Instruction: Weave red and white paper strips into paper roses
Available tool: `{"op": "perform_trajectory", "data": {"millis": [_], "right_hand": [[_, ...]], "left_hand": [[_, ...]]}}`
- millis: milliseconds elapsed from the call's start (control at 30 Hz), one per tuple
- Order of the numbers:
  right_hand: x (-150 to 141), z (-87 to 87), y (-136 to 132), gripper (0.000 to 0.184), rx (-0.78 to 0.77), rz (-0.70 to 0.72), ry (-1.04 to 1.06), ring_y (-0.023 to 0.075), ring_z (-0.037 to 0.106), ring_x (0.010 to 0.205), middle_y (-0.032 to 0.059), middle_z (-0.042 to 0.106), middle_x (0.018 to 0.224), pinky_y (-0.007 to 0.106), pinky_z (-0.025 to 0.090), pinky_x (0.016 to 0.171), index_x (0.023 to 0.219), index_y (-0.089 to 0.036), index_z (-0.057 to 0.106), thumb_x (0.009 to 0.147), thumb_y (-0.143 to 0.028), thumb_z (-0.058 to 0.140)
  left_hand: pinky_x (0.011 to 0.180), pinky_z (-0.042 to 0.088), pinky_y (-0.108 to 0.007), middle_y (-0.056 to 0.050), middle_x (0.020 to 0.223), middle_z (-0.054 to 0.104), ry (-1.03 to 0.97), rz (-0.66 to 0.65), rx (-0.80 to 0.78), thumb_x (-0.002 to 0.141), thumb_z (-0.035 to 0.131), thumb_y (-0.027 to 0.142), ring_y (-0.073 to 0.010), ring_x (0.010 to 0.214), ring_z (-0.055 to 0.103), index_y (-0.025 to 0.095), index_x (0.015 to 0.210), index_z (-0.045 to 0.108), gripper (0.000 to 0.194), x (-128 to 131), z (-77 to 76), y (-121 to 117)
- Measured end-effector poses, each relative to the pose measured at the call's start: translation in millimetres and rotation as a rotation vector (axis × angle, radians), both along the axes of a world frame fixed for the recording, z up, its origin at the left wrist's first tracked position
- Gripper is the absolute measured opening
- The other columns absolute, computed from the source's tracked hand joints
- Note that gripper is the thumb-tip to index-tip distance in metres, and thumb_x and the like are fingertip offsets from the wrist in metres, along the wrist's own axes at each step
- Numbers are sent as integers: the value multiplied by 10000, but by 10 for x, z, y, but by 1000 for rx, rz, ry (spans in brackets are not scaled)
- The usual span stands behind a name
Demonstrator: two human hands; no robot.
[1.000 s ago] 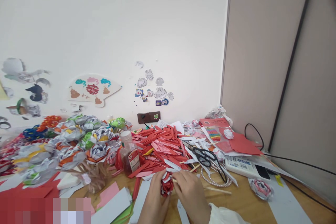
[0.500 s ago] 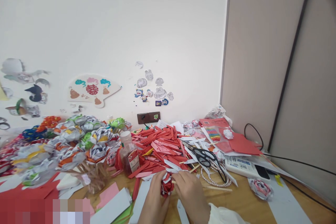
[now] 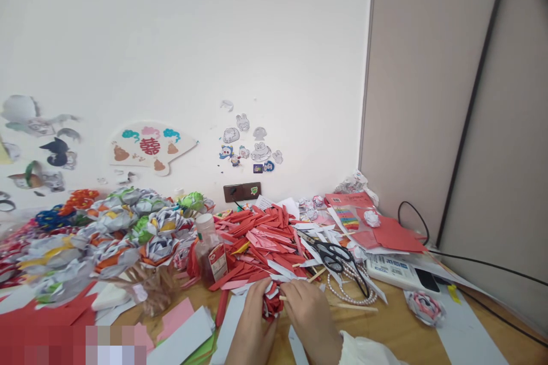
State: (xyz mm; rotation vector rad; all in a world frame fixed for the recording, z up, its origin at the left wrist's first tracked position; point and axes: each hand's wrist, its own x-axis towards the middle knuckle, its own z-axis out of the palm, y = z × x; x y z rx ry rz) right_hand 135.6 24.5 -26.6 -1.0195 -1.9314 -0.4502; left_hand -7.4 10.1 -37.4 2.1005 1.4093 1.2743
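Note:
Near the bottom middle of the head view, a red and white paper flower (image 3: 272,302) sits between my two hands. My left hand (image 3: 253,313) is wrapped round its left side. The fingers of my right hand (image 3: 307,309) are curled and pinch a thin wooden stick (image 3: 283,298) at the flower's right side. Part of the flower is hidden behind my fingers. Just beyond my hands lies a heap of folded red and pink paper strips (image 3: 265,239). Black-handled scissors (image 3: 336,256) and a bead string (image 3: 349,291) rest to the right.
Many finished-looking paper flowers (image 3: 115,222) pile up at left. A glue bottle (image 3: 210,254) stands beside a clear cup of sticks (image 3: 154,291). Paper sheets (image 3: 184,336) lie in front. At right are a white box (image 3: 396,274), red paper (image 3: 398,234) and a pink-white flower (image 3: 425,307).

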Motion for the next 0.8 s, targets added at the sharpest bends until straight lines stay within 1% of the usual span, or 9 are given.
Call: {"op": "perform_trajectory", "data": {"millis": [300, 433, 633, 800], "right_hand": [[-9, -59, 43, 374, 2, -2, -27, 169, 521, 564, 19, 562, 638, 280, 302, 532, 737, -188, 536, 951, -139, 233], [3, -80, 55, 315, -51, 11, -31, 170, 533, 592, 19, 575, 665, 277, 323, 555, 785, -191, 554, 934, -123, 284], [14, -67, 66, 267, -120, 89, 75, 171, 550, 621, 14, 604, 695, 267, 335, 568, 799, -201, 561, 925, -178, 327], [9, -62, 68, 255, -110, 110, 93, 173, 544, 598, 3, 605, 685, 267, 319, 555, 797, -215, 551, 923, -206, 330]], "left_hand": [[1015, 380, -464, -143, 1248, 540, 16, 4, -1, 735, 466, 92, -260, 1183, 492, 176, 1193, 436, 467, -18, -32, 19], [996, 404, -443, -138, 1237, 555, 22, 8, 24, 727, 475, 98, -264, 1170, 507, 182, 1185, 456, 466, -21, -49, 39], [982, 415, -447, -144, 1212, 570, 11, 3, 22, 705, 475, 76, -265, 1150, 521, 166, 1168, 477, 472, -13, -16, 35], [963, 438, -430, -152, 1164, 601, -26, -6, 67, 667, 491, 56, -267, 1111, 552, 138, 1144, 504, 485, -30, -47, 68]]}}
